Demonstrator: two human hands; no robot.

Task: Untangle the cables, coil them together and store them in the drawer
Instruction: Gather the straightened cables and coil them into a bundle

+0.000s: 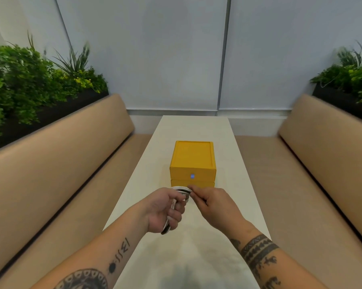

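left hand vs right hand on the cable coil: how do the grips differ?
The left hand wraps its fingers round the side of the cable coil; the right hand only pinches the coil's top with its fingertips. The left hand's curled fingers face the camera; the right hand shows its back. Both hold the same coil above the table, just in front of the shut yellow drawer box.

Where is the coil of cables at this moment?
Head view, near centre: the coil of cables is gripped in the left hand above the table, just in front of the yellow drawer box, with the right hand pinching its top.
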